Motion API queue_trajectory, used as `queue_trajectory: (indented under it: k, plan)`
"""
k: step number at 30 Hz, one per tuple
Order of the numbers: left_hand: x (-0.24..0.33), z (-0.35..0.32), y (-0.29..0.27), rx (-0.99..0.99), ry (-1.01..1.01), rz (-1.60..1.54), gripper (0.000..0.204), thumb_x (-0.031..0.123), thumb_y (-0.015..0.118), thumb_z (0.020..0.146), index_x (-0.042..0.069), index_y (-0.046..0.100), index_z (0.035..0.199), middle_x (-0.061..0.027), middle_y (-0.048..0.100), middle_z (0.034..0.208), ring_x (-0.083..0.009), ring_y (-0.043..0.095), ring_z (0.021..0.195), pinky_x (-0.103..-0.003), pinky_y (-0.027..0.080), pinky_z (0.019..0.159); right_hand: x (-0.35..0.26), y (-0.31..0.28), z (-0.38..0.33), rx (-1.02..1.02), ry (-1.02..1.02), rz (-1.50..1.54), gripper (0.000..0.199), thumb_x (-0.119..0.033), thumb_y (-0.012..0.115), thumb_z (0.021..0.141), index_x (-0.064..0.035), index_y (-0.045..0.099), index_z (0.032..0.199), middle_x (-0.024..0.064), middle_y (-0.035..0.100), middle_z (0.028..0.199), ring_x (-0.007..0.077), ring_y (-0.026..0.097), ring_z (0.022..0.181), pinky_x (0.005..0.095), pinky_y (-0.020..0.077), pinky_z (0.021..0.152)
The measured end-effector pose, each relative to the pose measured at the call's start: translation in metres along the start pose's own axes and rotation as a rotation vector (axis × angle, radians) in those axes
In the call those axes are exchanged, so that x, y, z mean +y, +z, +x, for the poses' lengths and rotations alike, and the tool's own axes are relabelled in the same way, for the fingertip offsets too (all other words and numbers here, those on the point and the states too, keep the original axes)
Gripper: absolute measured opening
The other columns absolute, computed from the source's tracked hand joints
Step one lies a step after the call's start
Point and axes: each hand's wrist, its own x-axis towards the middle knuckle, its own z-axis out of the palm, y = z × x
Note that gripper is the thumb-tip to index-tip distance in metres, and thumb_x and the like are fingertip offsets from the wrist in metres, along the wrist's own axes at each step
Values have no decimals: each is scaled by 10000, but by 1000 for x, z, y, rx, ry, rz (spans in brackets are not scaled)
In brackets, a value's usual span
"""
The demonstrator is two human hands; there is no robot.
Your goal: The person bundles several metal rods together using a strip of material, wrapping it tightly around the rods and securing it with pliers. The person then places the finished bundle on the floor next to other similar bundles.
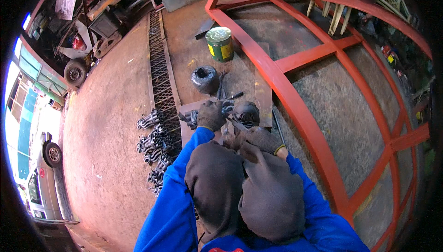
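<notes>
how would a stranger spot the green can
Find the big red metal frame on the right. Beside the upper part of its left edge stands the green can. Its yellow patches and flat pale lid set it apart from the dark, ring-shaped bundle nearer the person.

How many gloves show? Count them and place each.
2: left glove beyond the left knee, right glove just beyond the right knee. Others may be hidden.

Left hand (211, 115)'s on a dark bundle (228, 106), right hand (263, 140)'s at 4 o'clock by a dark strip (236, 126). Shiny roll (206, 83) at 11, green can (220, 46) at 12, more bundles (156, 145) at 8 beside the grate (160, 62), red frame (280, 83) from 1 to 4.
</notes>
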Motion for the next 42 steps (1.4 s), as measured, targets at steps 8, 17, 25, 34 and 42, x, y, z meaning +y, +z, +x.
queue_trajectory:
  k: [8, 17, 25, 34, 42]
  plan:
    - [-1, 0, -3, -49, -115, 6, 616, 413, 724, 725, 110, 543, 1229, -206, 648, 1051, -408, 613, 974, -515, 502, 795, -40, 10, -27, -71, 200, -529, 324, -352, 534, 939, -143, 604, 1176, 223, 640, 970, 396, 630, 989, 441, 496, 841]
    - [-4, -2, -4, -84, -74, -27, 543, 388, 743, 710, 127, 566, 1152, -179, 666, 1002, -397, 622, 937, -501, 509, 794, 32, 35, -10, 66, 11, -150, 339, -347, 528, 949, -183, 563, 1244, 229, 584, 1113, 365, 638, 942, 406, 504, 812]
    - [-10, -4, 2, -51, -99, -19, 475, 384, 703, 757, 116, 589, 1132, -192, 668, 998, -395, 612, 968, -513, 494, 818, -5, 11, -2, 89, -86, -303, 372, -370, 527, 952, -145, 584, 1243, 217, 634, 1037, 352, 648, 912, 388, 507, 800]
    - [1, -1, 3, 34, -71, -30, 481, 411, 659, 799, 109, 594, 1167, -211, 650, 1010, -416, 602, 949, -532, 491, 793, -45, -11, -7, 107, 302, 68, 429, -404, 517, 963, -16, 663, 1072, 221, 679, 978, 311, 662, 895, 382, 494, 794]
    - [2, 0, 0, 18, -72, 39, 557, 385, 718, 742, 47, 559, 1154, -248, 636, 990, -411, 611, 919, -488, 492, 795, -49, -2, -1, 178, 103, -192, 490, -443, 497, 964, 14, 665, 1023, 246, 668, 840, 343, 669, 773, 425, 524, 713]
